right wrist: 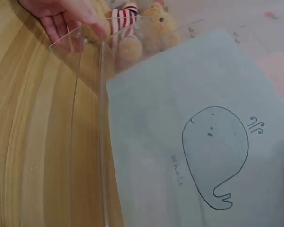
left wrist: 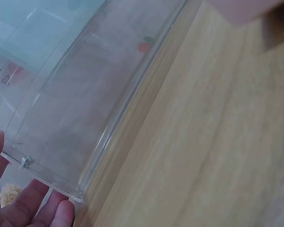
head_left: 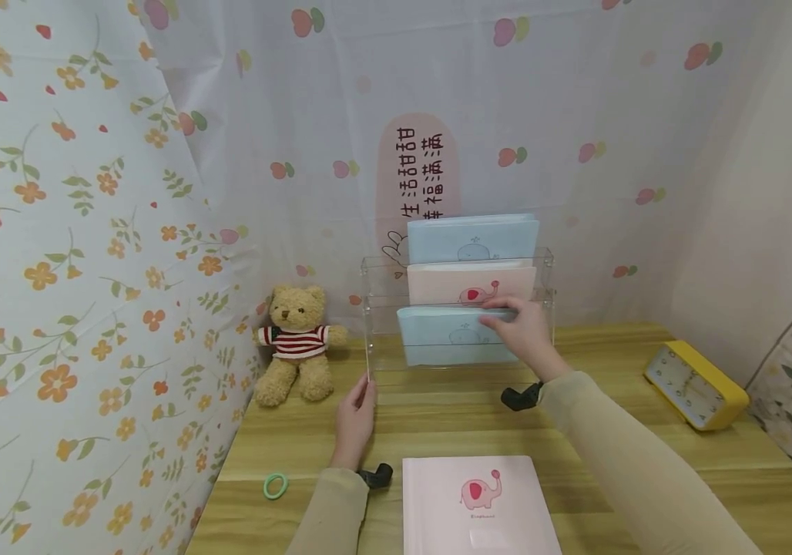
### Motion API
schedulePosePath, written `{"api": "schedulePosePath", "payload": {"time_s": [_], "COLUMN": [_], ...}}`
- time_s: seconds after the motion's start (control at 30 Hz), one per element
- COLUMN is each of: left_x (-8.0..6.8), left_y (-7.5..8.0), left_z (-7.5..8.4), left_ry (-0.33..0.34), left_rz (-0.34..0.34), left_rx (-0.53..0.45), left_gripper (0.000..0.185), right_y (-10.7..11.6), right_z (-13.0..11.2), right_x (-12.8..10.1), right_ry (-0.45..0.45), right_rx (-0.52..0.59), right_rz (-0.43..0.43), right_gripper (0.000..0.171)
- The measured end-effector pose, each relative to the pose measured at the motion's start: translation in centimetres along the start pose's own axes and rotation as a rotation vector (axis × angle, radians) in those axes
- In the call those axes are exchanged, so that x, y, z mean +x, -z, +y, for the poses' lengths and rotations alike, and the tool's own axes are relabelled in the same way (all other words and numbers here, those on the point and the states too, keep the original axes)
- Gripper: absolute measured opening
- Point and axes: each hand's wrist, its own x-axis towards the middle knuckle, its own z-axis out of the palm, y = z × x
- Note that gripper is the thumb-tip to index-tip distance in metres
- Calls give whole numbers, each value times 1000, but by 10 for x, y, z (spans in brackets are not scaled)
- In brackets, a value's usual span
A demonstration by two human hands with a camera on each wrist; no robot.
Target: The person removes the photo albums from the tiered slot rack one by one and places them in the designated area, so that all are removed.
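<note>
A clear acrylic rack [head_left: 385, 351] with stepped tiers stands against the back curtain. My left hand [head_left: 354, 424] grips its left end near the bottom; in the left wrist view the thumb and fingers [left wrist: 26, 201] lie on either side of the panel. In the front tier, a light blue album [head_left: 437, 339] with a whale drawing [right wrist: 215, 151] leans slightly. My right hand [head_left: 524, 331] pinches its upper right edge. Behind it are a pink elephant album [head_left: 437, 285] in the middle tier and another blue whale album [head_left: 437, 239] at the back.
Another pink elephant album [head_left: 475, 509] lies flat at the table's front. A teddy bear [head_left: 299, 339] in a striped shirt sits left of the rack. A green ring [head_left: 275, 486] lies at front left, and a yellow clock [head_left: 697, 385] stands at right. Curtains enclose the wooden table.
</note>
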Motion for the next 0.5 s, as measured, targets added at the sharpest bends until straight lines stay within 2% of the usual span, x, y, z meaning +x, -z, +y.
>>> {"api": "schedulePosePath", "payload": {"time_s": [0.27,0.5], "left_x": [0,-2], "left_y": [0,1], "left_z": [2,4], "left_ry": [2,7], "left_rz": [-15,-11], "left_rx": [-12,-9], "left_gripper": [44,43], "right_y": [4,12], "right_z": [-15,-42], "right_x": [-2,-13], "right_ry": [103,152], "right_rx": [23,72], "right_rz": [132,238], "right_gripper": [22,25]}}
